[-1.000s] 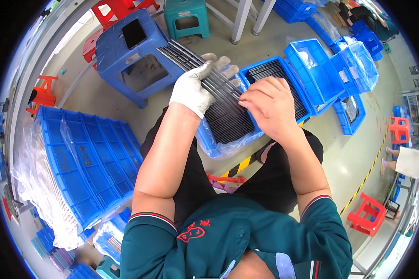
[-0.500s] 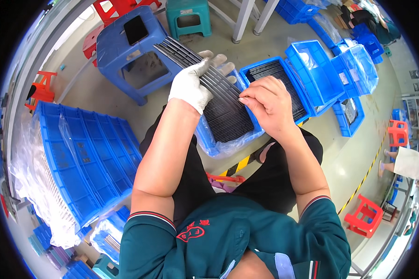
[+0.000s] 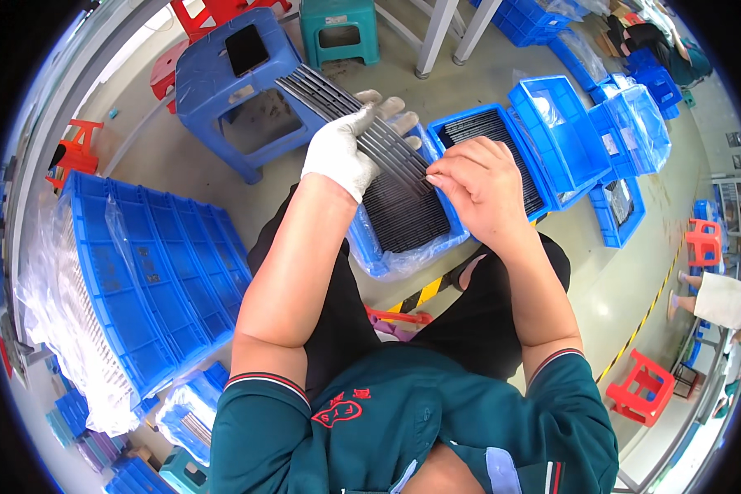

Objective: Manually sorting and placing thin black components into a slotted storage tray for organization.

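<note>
In my left hand [image 3: 337,156], which wears a white glove, lies a fanned bundle of thin black rods [image 3: 397,155], slanting from upper left to lower right. The thumb crosses over the rods and the fingers show beyond them. My bare right hand [image 3: 487,188] pinches thumb and forefinger together at the lower right end of the bundle; what sits between the fingertips is too small to make out. Directly beneath the bundle, a blue tray [image 3: 376,262] lined with clear plastic holds rows of similar black rods [image 3: 407,221].
Another blue tray [image 3: 512,115] of dark rods stands just right, beside stacked blue bins [image 3: 556,136]. A blue stool [image 3: 198,78] carrying a black flat panel [image 3: 246,49] is at upper left. Tall stacked blue crates [image 3: 152,280] stand left. A red stool [image 3: 642,389] is at lower right.
The whole view has shifted slightly. Both hands stay at the bundle in nearly the same pose, with the right fingertips still pinched at its lower end.
</note>
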{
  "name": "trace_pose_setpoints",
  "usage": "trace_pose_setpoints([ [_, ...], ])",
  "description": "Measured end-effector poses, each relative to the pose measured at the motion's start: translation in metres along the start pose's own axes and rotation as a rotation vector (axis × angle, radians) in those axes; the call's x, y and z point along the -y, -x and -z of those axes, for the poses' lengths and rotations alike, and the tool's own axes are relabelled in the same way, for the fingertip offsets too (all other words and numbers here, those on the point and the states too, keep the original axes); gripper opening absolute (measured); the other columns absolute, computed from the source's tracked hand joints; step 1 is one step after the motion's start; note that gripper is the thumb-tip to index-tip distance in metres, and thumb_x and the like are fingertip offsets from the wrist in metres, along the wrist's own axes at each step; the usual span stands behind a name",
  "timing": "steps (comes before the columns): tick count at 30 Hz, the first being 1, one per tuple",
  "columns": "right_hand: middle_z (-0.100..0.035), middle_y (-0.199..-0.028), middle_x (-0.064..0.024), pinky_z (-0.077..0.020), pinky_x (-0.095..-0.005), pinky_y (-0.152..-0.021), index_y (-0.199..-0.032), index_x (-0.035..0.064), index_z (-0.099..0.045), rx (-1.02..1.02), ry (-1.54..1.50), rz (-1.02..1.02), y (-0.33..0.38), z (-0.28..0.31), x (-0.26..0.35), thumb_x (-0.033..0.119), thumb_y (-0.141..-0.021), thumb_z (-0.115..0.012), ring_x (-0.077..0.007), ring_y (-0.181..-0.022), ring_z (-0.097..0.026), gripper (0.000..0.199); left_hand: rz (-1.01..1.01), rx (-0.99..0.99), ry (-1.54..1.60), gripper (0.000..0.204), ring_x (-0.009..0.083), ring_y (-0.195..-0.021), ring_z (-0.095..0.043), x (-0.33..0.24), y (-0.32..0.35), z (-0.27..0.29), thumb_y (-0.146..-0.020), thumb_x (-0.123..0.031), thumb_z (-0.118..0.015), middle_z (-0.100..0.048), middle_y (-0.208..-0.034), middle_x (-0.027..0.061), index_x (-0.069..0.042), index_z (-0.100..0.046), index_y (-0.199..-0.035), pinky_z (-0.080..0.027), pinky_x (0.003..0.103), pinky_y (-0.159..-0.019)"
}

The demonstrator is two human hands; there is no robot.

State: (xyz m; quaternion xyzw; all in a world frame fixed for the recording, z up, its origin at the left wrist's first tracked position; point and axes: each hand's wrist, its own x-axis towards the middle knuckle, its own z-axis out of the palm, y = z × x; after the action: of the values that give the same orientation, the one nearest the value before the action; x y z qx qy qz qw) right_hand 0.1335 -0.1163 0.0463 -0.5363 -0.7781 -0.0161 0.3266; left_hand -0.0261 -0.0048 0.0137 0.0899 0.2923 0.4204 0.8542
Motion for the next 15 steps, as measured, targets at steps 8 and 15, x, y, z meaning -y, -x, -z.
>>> trace_pose_setpoints([
  [8,-0.061,-0.080,-0.0006,-0.0429,-0.0360,-0.071,-0.076,0.0103,-0.067,0.001,0.050,0.028,0.003,-0.005,0.001,0.012,-0.068,-0.075,-0.0219,-0.078,-0.057,0.012,0.024,0.030,0.036,0.019,0.0447,-0.113,-0.054,0.005,0.002,-0.003,-0.100,-0.012,-0.038,-0.058,-0.115,0.0201,-0.007,-0.054,-0.108,-0.048,0.064,-0.088],
  [15,-0.061,-0.078,-0.0019,-0.0425,-0.0354,-0.070,-0.075,0.0098,-0.066,-0.154,0.015,-0.020,-0.003,-0.001,0.004,0.010,-0.068,-0.075,-0.0225,-0.076,-0.058,0.011,-0.013,-0.038,-0.007,0.017,0.0449,-0.111,-0.055,0.005,0.002,-0.006,-0.100,-0.013,-0.040,-0.057,-0.116,0.0202,-0.008,-0.054,-0.108,-0.049,0.065,-0.087],
])
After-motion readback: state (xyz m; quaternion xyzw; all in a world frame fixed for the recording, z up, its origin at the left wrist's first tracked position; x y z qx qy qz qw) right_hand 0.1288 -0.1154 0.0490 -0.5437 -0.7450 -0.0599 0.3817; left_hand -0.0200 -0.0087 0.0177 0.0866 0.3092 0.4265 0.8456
